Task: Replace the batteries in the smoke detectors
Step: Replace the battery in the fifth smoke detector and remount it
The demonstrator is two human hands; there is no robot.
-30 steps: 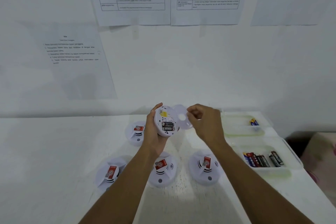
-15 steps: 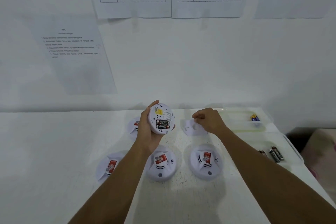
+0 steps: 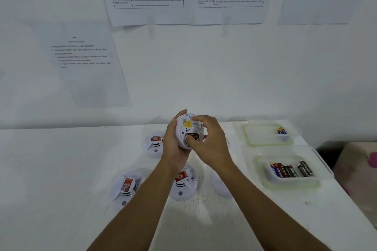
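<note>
Spare detectors (image 3: 180, 184) lie on surface (image 3: 61, 169). Above, L hand (image 3: 175, 146) grip wraps the open detector (image 3: 190, 125) by its rim; R hand (image 3: 210, 144) grip curls over it, thumb at batteries (image 3: 192, 136). Prob. light, stiff, slick plastic: hold rim, pry cells by ends.

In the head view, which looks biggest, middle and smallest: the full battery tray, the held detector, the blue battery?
1. full battery tray
2. held detector
3. blue battery
None of them look close in size.
</note>
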